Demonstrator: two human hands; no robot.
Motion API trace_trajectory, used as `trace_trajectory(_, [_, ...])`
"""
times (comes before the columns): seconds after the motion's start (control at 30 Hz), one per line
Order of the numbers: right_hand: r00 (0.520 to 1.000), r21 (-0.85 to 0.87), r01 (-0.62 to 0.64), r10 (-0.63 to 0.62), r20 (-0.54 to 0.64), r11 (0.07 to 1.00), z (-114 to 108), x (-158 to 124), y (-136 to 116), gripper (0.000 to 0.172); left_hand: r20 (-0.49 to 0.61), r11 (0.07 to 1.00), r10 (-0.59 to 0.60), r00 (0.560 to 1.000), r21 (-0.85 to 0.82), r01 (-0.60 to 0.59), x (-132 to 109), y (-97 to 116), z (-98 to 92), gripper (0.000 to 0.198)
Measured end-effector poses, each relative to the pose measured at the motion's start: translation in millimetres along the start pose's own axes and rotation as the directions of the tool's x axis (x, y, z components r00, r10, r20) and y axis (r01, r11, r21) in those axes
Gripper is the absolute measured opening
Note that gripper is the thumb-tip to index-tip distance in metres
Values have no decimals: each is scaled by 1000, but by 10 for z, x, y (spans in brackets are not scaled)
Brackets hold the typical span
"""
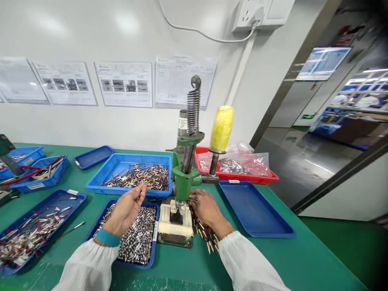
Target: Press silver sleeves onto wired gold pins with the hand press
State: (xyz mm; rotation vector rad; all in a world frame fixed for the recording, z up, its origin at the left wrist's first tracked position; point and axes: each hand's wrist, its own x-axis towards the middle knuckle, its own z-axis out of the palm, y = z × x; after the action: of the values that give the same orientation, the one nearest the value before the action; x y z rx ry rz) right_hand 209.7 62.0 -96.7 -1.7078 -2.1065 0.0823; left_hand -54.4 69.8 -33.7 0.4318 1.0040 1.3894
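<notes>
Thin metal pins pinched by left hand; right hand pinches more beside green cast-iron press.

From here I see printed sheets along the white wall at upper left, a socket at top right, and a grey floor through the doorway at right.

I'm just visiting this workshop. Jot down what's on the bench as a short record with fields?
Left hand: raised over a blue tray of silver metal sleeves
Right hand: beside a green bench press, above loose gold-coloured pins
Press parts: coil spring, yellow-wrapped handle
Behind: red tray holding plastic bags
Wall: printed sheets
</notes>
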Motion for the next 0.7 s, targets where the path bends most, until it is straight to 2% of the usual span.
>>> trace_trajectory(0.17, [999,52,4,-2,-36,999,-115,-70,96,15,37,990,-135,990,-31,136,-230,-282,-226,11])
trace_trajectory(0.33, [982,192,-63,95,-163,979,-221,-400,47,20,124,987,-144,982,91,134,-354,-557,-268,53])
trace_trajectory(0.43, [969,300,-82,146,-197,950,-295,-635,-130,27,177,981,-151,972,147,126,-467,-649,-197,60])
trace_trajectory(0.6, [948,609,-83,251,-196,789,-373,-862,-534,23,239,985,-149,960,118,124,-693,-712,-50,47])
trace_trajectory(0.7, [943,669,-42,251,-218,742,-356,-905,-737,18,273,983,-135,953,161,93,-767,-743,-25,43])
